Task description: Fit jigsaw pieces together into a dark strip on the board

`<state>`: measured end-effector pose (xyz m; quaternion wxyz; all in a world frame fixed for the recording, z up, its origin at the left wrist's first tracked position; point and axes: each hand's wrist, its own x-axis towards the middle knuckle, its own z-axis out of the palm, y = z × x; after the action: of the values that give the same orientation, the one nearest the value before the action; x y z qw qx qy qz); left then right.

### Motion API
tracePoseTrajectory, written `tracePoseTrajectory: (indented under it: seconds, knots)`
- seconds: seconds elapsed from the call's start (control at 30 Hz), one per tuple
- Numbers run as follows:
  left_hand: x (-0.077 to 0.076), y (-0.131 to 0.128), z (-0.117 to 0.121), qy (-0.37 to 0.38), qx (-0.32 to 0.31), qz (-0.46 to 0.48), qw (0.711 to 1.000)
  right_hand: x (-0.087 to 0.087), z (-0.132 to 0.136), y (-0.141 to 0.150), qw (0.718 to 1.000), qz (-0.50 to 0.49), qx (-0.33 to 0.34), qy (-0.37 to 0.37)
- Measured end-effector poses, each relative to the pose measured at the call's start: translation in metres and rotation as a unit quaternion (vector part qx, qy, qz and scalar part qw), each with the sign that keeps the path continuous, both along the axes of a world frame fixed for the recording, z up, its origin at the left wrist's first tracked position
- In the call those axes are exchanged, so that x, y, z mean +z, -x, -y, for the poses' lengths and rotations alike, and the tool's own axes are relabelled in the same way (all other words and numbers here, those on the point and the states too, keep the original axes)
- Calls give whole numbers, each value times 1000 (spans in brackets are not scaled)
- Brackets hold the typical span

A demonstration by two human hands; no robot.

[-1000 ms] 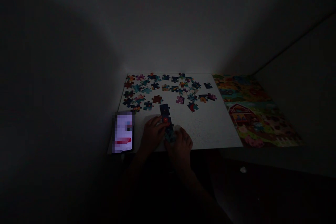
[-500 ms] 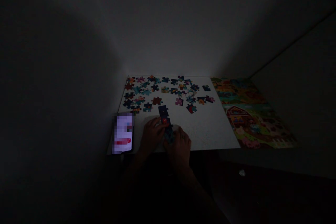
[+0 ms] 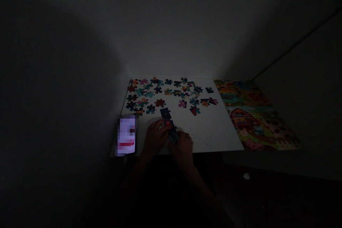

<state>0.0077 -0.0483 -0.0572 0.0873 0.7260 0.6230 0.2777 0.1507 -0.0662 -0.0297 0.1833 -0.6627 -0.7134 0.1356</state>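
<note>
A short strip of joined dark jigsaw pieces (image 3: 165, 113) lies on the white board (image 3: 213, 133), tilted a little, near its front edge. My left hand (image 3: 154, 136) is closed on the strip's left side, with its fingertips by the piece with a red patch. At the strip's lower end, my right hand (image 3: 184, 146) has its curled fingers closed on a bluish jigsaw piece (image 3: 173, 136). That piece touches the strip; whether it is fully locked in is too dark to tell.
Several loose jigsaw pieces (image 3: 149, 92) spread over the back of the board. A lit phone (image 3: 127, 135) lies at the left front. To the right are colourful farm-scene pictures (image 3: 253, 128). Walls (image 3: 171, 35) stand around the board. A small white scrap (image 3: 246, 176) shows lower right.
The strip has tilted slightly, its lower end shifting to the right. My right hand's fingers have drawn in around the bottom piece. My left hand stays almost in place.
</note>
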Motion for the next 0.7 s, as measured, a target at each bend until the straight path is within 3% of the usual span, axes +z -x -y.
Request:
tracePoseTrajectory:
  seconds: [0.53, 0.7]
  knots:
    - [12, -4, 3, 19, -31, -46, 998, -2, -8, -8, 1000, -18, -2, 12]
    - [12, -5, 3, 13, -36, -74, 996, -4, -9, -9, 999, -28, 45, 3]
